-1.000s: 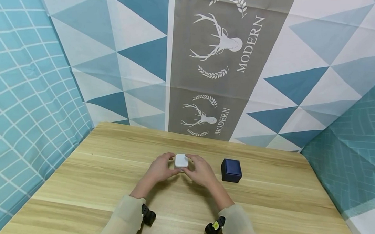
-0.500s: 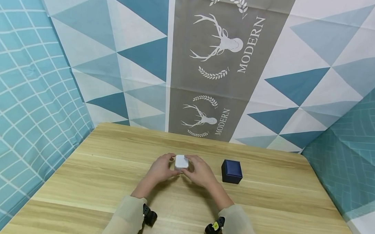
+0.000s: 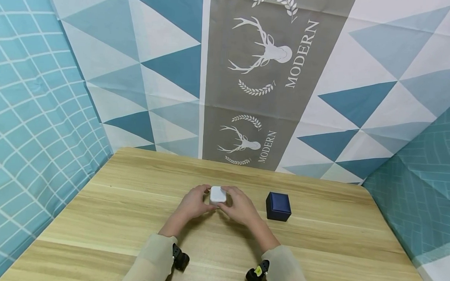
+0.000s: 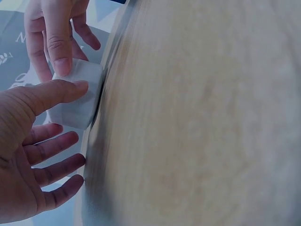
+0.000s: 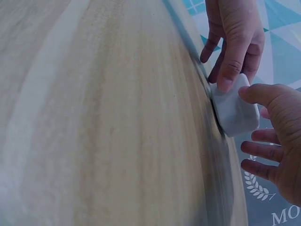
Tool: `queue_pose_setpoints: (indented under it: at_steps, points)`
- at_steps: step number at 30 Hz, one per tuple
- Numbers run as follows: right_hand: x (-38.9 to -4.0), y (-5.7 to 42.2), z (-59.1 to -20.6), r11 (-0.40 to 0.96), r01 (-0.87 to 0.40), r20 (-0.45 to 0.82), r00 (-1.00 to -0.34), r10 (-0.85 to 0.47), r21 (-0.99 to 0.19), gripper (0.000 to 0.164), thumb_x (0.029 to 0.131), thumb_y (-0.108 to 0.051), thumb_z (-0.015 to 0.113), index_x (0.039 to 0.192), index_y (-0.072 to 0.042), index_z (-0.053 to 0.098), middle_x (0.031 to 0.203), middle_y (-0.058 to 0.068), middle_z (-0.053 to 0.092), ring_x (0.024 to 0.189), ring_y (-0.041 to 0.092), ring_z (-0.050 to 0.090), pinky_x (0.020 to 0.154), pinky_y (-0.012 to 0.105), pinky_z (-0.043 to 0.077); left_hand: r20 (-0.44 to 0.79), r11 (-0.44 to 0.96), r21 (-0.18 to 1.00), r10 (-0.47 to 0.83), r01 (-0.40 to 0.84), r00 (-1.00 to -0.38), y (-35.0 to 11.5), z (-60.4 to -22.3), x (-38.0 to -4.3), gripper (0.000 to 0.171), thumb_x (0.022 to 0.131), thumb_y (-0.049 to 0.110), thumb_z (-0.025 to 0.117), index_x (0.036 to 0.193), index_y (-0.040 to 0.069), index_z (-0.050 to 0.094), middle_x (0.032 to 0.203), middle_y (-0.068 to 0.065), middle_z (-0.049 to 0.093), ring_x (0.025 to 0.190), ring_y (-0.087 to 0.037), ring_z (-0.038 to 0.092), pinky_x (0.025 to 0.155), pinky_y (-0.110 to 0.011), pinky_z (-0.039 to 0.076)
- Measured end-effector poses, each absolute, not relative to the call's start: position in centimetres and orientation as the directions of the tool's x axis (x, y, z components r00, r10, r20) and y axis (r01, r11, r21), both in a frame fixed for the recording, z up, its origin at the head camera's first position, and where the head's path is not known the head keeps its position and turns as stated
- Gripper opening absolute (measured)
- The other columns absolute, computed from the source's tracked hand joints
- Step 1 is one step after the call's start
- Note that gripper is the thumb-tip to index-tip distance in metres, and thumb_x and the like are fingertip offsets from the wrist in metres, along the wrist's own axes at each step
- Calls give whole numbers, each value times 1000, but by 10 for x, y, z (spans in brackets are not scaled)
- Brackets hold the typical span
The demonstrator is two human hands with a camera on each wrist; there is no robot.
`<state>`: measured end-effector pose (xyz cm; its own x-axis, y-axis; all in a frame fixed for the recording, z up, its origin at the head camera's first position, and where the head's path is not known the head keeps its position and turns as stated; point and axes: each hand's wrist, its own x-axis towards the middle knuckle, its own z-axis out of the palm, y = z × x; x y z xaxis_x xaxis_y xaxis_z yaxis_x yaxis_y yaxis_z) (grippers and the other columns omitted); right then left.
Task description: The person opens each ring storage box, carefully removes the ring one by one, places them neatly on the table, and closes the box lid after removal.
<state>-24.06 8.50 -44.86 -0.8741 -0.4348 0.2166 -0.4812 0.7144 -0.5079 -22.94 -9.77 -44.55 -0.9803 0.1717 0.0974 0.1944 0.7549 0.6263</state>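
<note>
A small white box with rounded corners (image 3: 218, 194) rests on the wooden table between both hands. From its left side, my left hand (image 3: 194, 203) holds it, thumb near the front and index finger by the far corner. My right hand (image 3: 242, 205) does the same from the right. In the left wrist view, the left thumb (image 4: 68, 92) presses against the box's near face (image 4: 70, 113). The right wrist view has the right thumb (image 5: 256, 94) on that same face, with the other right fingers spread out behind. Whether the box's lid is loose cannot be told.
To the right of the hands stands a dark blue square box (image 3: 278, 206), closed. The wooden table (image 3: 133, 220) reaches back to a wall hanging of triangles and deer heads (image 3: 249, 91). Blue tiled-pattern cloth (image 3: 36, 109) hangs at the left, teal cloth (image 3: 424, 193) at the right.
</note>
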Motion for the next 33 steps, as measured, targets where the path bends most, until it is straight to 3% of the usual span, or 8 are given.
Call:
queue_pose_setpoints:
  at_steps: [33]
  points:
    - [-241, 81, -453, 719, -491, 219, -869, -444, -492, 54, 86, -32, 66, 130, -4, 54, 130, 11, 56, 118, 26, 55, 98, 41, 46, 86, 740, 646, 173, 187, -981, -99, -446, -231, 64, 70, 28, 81, 122, 0, 56, 112, -13, 64, 103, -31, 57, 89, -48, 48]
